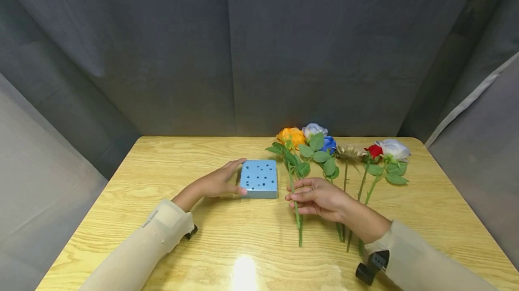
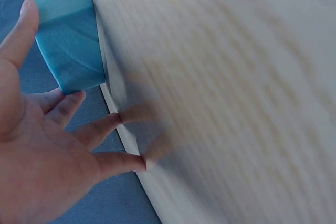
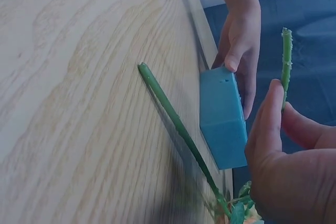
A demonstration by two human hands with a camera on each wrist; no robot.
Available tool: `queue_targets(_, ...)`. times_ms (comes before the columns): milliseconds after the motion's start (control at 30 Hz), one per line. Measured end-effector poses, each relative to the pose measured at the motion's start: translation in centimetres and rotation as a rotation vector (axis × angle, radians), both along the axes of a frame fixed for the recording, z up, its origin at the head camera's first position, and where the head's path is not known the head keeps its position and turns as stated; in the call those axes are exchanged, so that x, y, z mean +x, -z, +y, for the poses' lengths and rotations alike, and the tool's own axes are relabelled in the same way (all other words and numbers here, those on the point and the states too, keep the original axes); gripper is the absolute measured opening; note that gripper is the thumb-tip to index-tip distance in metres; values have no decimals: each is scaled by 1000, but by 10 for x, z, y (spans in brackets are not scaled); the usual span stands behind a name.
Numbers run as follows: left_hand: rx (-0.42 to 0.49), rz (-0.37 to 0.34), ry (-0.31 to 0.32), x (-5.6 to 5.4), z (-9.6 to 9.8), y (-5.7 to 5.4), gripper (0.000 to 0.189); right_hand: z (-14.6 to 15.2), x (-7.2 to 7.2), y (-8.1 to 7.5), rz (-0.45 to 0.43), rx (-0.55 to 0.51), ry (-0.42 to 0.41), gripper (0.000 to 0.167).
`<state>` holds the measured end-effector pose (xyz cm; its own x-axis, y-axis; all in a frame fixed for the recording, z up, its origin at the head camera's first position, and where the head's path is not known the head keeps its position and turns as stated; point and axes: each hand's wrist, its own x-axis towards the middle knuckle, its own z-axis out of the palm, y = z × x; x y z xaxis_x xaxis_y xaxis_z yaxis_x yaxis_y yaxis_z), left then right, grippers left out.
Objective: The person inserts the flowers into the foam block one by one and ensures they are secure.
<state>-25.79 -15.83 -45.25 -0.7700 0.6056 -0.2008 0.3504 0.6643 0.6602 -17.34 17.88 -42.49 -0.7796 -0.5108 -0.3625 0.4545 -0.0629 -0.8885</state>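
A blue foam block (image 1: 258,178) with several holes in its top lies flat on the wooden table. My left hand (image 1: 220,180) grips its left side, thumb at the near corner and index finger at the far corner, the other fingers spread on the tabletop. To the right of the block, my right hand (image 1: 320,198) pinches a green flower stem (image 3: 286,59) between thumb and fingers, its cut end raised off the table. Which bloom this stem bears I cannot tell. Another stem (image 3: 176,121) lies close beneath the hand, and an orange flower (image 1: 291,137) is beyond it.
A light blue flower (image 1: 314,130) and a blue flower (image 1: 328,145) lie beside the orange one. Further right are a brownish flower (image 1: 348,152), a red rose (image 1: 374,151) and a pale flower (image 1: 393,149). A grey curtain (image 1: 235,56) hangs behind the table (image 1: 182,246).
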Motion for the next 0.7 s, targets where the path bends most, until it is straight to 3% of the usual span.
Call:
queue_targets(467, -5, 1, -4, 1, 0, 0, 107, -4, 5, -6, 42, 12, 46, 27)
queue_targets(700, -8, 6, -1, 0, -1, 0, 108, -5, 6, -11, 58, -9, 51, 28)
